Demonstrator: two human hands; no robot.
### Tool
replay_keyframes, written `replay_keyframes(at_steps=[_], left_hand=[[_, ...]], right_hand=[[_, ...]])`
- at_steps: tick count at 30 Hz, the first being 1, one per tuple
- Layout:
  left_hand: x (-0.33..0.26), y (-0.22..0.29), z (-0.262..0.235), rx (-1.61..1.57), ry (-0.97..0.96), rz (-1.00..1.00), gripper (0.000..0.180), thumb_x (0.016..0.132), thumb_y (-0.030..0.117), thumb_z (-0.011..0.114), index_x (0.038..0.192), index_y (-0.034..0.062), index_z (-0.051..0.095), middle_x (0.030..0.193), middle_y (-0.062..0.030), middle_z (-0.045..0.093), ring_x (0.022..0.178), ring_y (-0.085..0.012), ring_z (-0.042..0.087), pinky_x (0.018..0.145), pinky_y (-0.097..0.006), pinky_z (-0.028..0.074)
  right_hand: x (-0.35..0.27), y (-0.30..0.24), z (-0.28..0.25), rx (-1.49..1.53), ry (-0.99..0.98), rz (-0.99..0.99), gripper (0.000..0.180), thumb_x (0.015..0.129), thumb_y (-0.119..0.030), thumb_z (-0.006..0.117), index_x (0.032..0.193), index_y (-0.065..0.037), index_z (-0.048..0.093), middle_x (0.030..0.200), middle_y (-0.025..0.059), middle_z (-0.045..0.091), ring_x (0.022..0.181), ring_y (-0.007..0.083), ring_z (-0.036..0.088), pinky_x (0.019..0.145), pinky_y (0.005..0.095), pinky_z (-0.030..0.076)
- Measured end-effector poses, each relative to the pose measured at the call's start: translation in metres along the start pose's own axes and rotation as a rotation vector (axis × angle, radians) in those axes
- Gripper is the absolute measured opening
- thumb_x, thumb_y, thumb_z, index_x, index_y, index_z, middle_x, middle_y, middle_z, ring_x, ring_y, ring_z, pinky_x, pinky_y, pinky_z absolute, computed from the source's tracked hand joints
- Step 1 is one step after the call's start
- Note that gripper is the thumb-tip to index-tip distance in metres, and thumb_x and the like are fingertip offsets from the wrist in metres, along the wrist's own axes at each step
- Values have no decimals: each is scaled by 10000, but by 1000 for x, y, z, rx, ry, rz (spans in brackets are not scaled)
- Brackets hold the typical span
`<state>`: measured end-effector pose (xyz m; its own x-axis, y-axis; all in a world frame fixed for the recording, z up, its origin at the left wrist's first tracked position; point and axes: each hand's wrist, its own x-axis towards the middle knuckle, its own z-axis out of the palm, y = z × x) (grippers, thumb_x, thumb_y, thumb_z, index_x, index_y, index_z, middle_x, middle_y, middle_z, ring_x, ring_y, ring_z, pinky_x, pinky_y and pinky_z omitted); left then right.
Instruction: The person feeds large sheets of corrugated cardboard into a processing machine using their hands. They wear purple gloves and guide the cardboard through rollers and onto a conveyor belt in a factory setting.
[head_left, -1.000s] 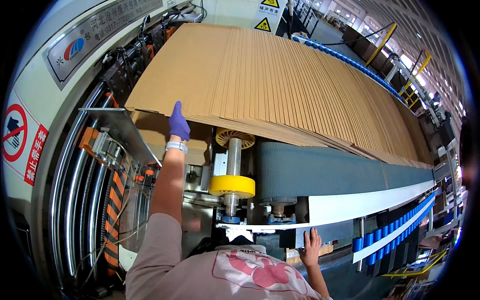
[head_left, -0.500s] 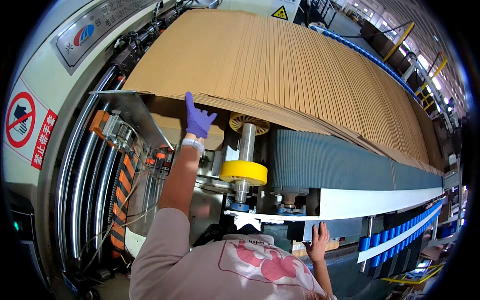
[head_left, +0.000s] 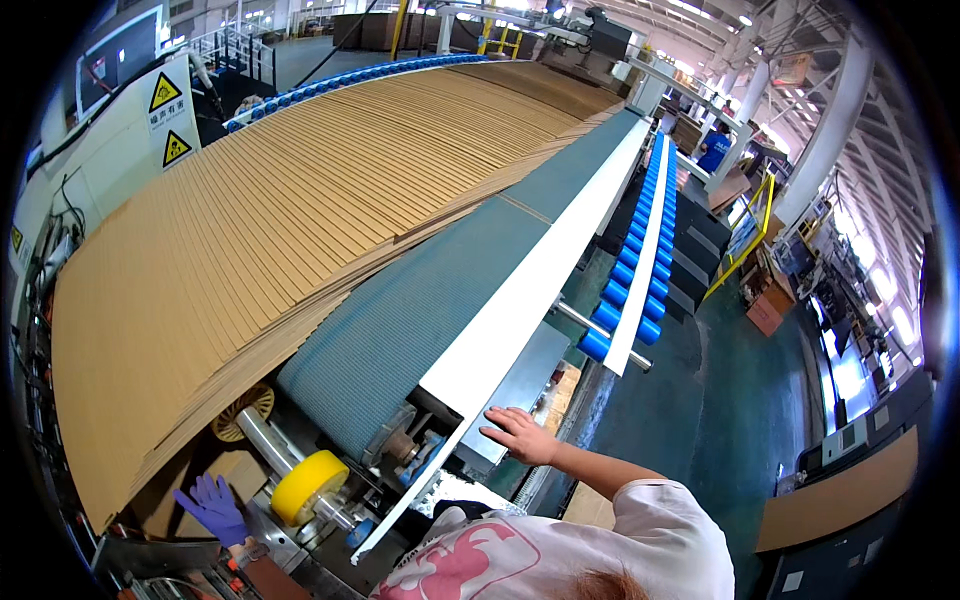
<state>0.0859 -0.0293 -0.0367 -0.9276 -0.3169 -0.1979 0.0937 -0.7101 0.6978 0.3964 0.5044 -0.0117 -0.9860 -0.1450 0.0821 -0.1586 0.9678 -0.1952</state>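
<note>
My left hand (head_left: 213, 510), in a purple glove, has its fingers spread and holds nothing. It is close to the near edge of a long row of overlapping brown cardboard sheets (head_left: 290, 200), left of a yellow wheel (head_left: 308, 487) on a metal shaft. Whether its fingertips touch cardboard I cannot tell. Bare and with fingers apart, my right hand (head_left: 522, 436) rests on a grey metal box (head_left: 520, 385) beside the white side rail (head_left: 540, 275). A ribbed green-grey conveyor belt (head_left: 410, 290) runs under the sheets.
A slotted tan wheel (head_left: 243, 413) sits on the shaft by the sheets' edge. Blue rollers (head_left: 620, 270) line a side track at right. Beyond are a yellow rail (head_left: 745, 240) and a person in blue (head_left: 714, 148). A cardboard sheet (head_left: 840, 490) lies at lower right.
My view has swung right along the conveyor. The left hand, earlier with a finger up at the sheets' edge, now has its fingers spread. My right hand remains on the grey box.
</note>
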Motion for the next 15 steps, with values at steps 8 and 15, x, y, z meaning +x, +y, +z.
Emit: replay_keyframes(at_steps=[8,15], left_hand=[[26,125,104,-67,-63,107,779,909,529,490,1489,158,126,1545,-108,161,1389,-318,220,1141,-509,168],[97,109,41,160,-367,133,746,917,579,395,1492,178,140,1532,-110,207,1386,-349,222,1135,-537,122]], right_hand=[[20,-5,-2,5,-6,-57,812,661,-38,678,1404,-138,366,1458,166,329,1337,347,338,1079,489,292],[9,-13,10,-16,90,-37,595,675,-52,633,1259,-49,521,1354,244,409,1232,438,406,1030,515,316]])
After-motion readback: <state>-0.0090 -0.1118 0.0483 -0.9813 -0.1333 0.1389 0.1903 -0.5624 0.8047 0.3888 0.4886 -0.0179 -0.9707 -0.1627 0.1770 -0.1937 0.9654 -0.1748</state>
